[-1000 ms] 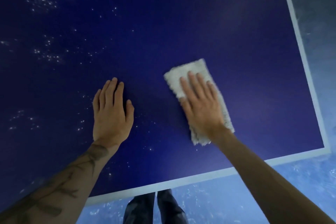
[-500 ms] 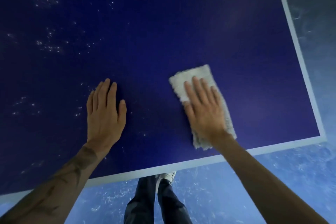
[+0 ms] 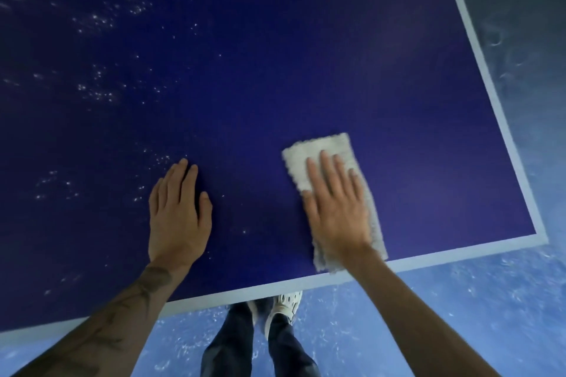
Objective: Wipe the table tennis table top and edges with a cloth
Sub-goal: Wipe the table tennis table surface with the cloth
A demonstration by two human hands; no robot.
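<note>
1. cloth (image 3: 318, 151) is lying folded flat on the dark blue bench top (image 3: 275, 55), close to its near right corner, under the right hand (image 3: 335, 211).
2. the right hand is pressing down on it with palm flat and fingers straight and slightly spread, gripping nothing. the left hand (image 3: 179, 217) is resting flat on bare bench beside it, fingers straight, holding nothing.
3. over the last second the cloth is sliding back toward the person. its near end was sitting clear of the white border line (image 3: 428, 257) and is now touching it. the left hand is staying planted in much the same place.
4. this is looking like the end of a pulling stroke, so the right strip is probably getting finished up to the edge. the pale specks (image 3: 95, 92) further left are still waiting to be wiped.
5. the cloth's long axis is running from the near edge away across the bench, with the far end leaning a little left, roughly in line with the right hand's fingers.
</note>
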